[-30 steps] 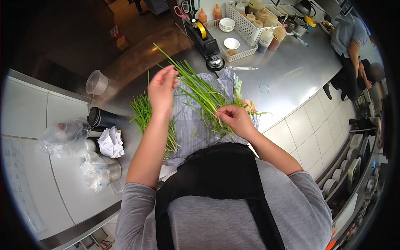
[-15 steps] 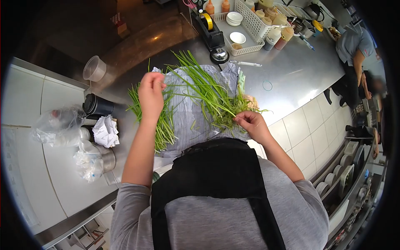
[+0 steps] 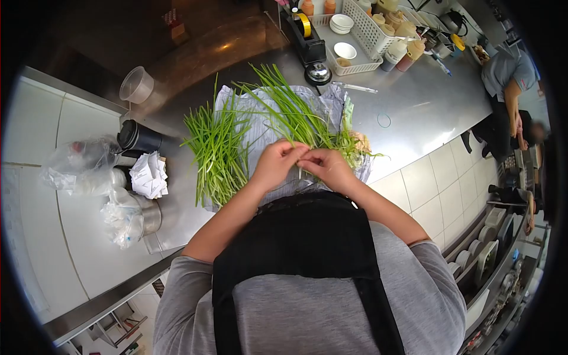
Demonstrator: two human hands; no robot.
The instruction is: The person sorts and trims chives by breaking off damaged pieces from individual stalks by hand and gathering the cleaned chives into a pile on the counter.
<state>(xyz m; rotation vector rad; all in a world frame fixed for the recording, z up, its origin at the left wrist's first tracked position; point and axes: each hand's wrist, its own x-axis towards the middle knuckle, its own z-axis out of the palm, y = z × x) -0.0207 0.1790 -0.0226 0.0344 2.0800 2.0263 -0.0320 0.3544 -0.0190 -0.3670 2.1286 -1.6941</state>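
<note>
My left hand (image 3: 276, 165) and my right hand (image 3: 329, 168) meet in front of my apron, fingertips pinched together on a thin chive stalk, mostly hidden by the fingers. A pale stem end shows just below them. Beyond my hands, a loose pile of long green chives (image 3: 288, 106) fans out across the cloth-like grey striped sheet (image 3: 255, 142). To my left lies a second bunch of chives (image 3: 218, 148), more neatly lined up, with its pale ends toward me. Tangled green scraps (image 3: 346, 142) gather at the sheet's right side.
A clear plastic tub (image 3: 136, 85), black-lidded cup (image 3: 137, 136) and crumpled papers (image 3: 149, 176) stand left. At the back are a tape dispenser (image 3: 307, 44), call bell (image 3: 318, 74), white basket (image 3: 361, 65) and sauce bottles (image 3: 410, 54). A pen (image 3: 355, 87) lies nearer. Another person (image 3: 507, 74) stands at right.
My left hand has come from above the left bunch, moving right and toward me, to meet my right hand. My right hand has shifted slightly left.
</note>
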